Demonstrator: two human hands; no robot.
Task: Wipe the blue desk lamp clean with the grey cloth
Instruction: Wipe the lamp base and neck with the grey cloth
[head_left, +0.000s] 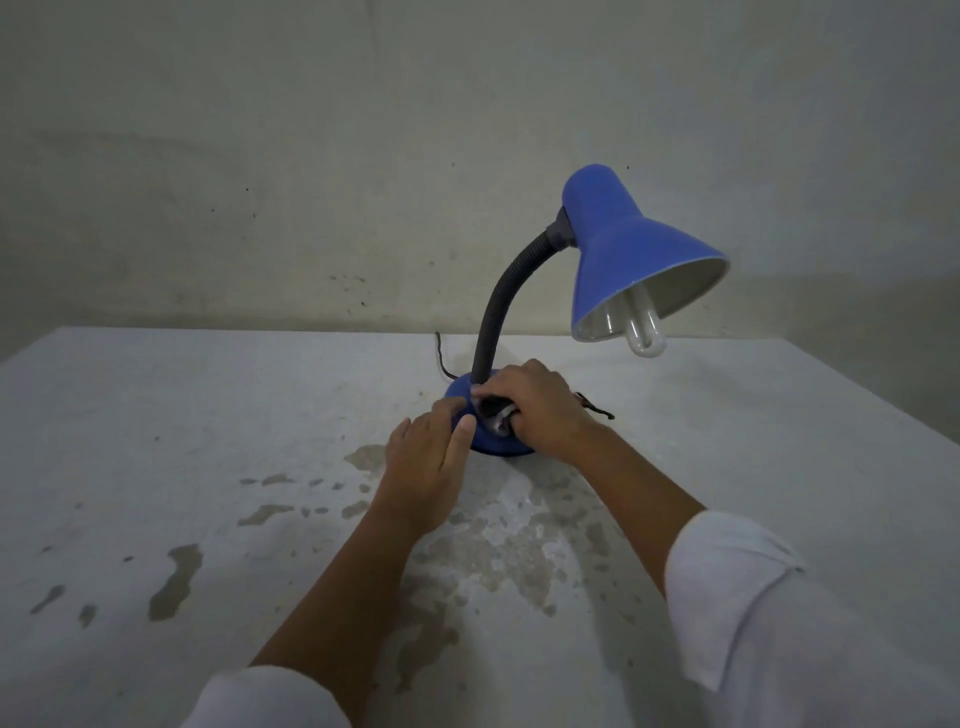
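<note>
A worn white tabletop (156, 415) with flaked grey patches is standing against a stained pale wall (260, 156). I am seeing the blue metal desk lamp (634, 260) standing upright near the table's middle. The right hand (535, 405) is gripping the bunched grey cloth (496, 415) against the lamp's round blue base (498, 447). The left hand (426, 462) is resting flat, fingers loosely extended, touching the base's left edge.

both forearms reach forward, left hand (426, 457) flat with fingers extended, right hand (535, 405) curled closed, nearly touching.
</note>
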